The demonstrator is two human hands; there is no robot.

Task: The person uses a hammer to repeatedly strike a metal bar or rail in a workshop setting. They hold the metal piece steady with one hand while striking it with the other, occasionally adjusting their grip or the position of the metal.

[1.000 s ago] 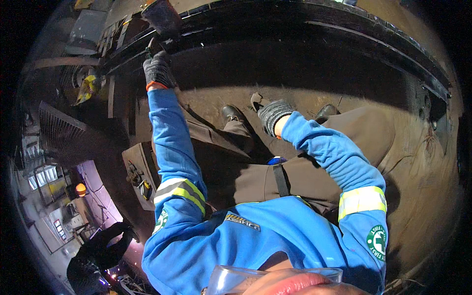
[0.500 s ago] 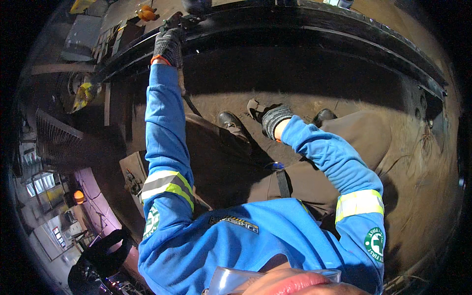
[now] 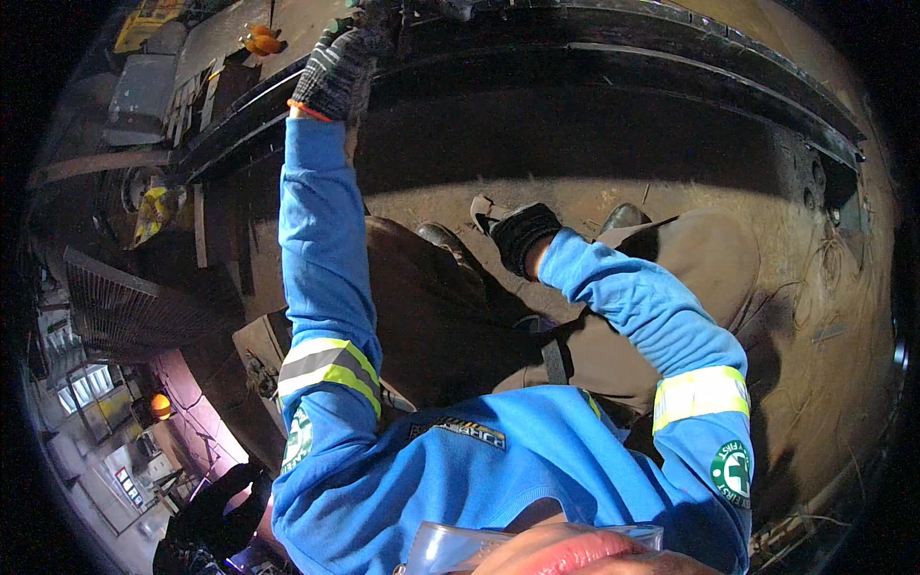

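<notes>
My left hand (image 3: 335, 75), in a grey-and-black knit glove with an orange cuff, reaches far forward to the long dark steel beam (image 3: 460, 48). Its fingers curl around something dark near the top edge of the picture; what it is I cannot make out. Lower and nearer, my right hand (image 3: 525, 235), in a dark glove, is closed around a tool with a flat greyish end (image 3: 486, 212). Its kind does not show, since the glove covers the rest. That hand is above the ground between my bent legs.
Orange gloves or cloth (image 3: 262, 40) lie beyond the beam at the far left. A yellow-and-dark object (image 3: 156, 213) and a ribbed dark grille (image 3: 110, 297) are at left. Thin cables (image 3: 822, 268) coil on the ground at right. My boots (image 3: 625, 217) rest near the beam.
My left hand has gone a little farther forward, so what it grips is now mostly cut off by the top edge. My right hand has shifted slightly left and turned, with its tool.
</notes>
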